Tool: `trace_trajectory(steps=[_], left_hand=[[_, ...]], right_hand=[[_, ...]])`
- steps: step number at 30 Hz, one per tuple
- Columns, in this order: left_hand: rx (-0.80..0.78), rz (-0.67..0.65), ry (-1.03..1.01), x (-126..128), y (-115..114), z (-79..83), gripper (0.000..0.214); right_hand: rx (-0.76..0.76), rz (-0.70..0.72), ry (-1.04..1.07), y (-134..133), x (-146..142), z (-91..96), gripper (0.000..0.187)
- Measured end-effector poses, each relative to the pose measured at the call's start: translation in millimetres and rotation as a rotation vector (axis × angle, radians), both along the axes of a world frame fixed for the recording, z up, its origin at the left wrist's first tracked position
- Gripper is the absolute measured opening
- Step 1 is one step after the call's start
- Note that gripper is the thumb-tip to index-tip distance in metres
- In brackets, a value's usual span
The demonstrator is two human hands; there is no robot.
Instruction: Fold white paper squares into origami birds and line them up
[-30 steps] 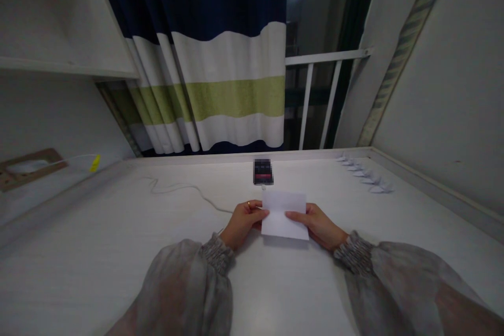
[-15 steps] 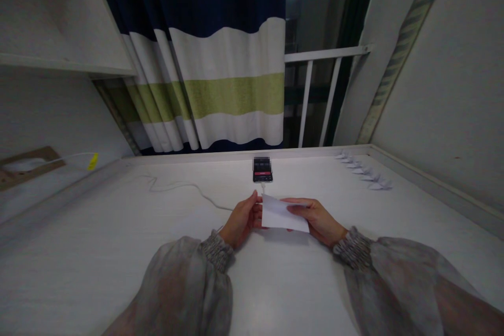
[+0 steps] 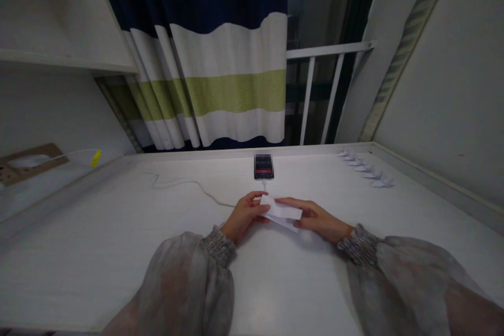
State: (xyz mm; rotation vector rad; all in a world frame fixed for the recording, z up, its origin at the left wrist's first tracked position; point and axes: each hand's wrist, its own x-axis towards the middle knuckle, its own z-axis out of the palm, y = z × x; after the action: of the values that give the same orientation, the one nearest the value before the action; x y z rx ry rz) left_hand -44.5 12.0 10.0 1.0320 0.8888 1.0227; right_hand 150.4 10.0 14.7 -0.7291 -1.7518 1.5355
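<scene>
A folded sheet of white paper (image 3: 282, 211) is held between my two hands above the white desk. My left hand (image 3: 246, 215) pinches its left end, thumb on top and fingers behind. At the other end, my right hand (image 3: 321, 220) grips the paper, index finger along the upper edge and thumb at the lower corner. Two layers show, parted a little along the lower right side. Just beyond the paper lies a phone (image 3: 263, 167) with a white cable (image 3: 200, 187) plugged into its near end.
Several small folded white paper pieces (image 3: 368, 168) stand in a row at the desk's back right. A wooden-coloured socket panel (image 3: 47, 160) with a yellow-tagged cord is on the left wall. Behind the desk (image 3: 157, 273) hang a striped curtain (image 3: 236, 89) and a white window railing (image 3: 331, 51).
The paper has gone from a single broad face to two parted layers. My left thumb has moved onto its left end, and my right thumb has shifted down to the lower corner.
</scene>
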Motion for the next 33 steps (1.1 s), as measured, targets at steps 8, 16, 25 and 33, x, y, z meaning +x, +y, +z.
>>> trace_trajectory(steps=[8,16,25,33], left_hand=[[0.207,-0.031,0.032,6,0,-8.7,0.059],[0.270,-0.085,0.011,18,-7,-16.1,0.062],[0.096,0.096,0.094,17,-6,-7.5,0.033],[0.188,0.119,0.069,19,-9,-4.3,0.041]], right_hand=[[-0.094,-0.244,-0.012,1,-3,0.2,0.039],[-0.133,-0.223,-0.098,0,-13,-5.5,0.032],[-0.139,-0.343,-0.022,-6,-19,-7.1,0.032],[-0.175,-0.363,0.046,-7,-20,-6.3,0.032]])
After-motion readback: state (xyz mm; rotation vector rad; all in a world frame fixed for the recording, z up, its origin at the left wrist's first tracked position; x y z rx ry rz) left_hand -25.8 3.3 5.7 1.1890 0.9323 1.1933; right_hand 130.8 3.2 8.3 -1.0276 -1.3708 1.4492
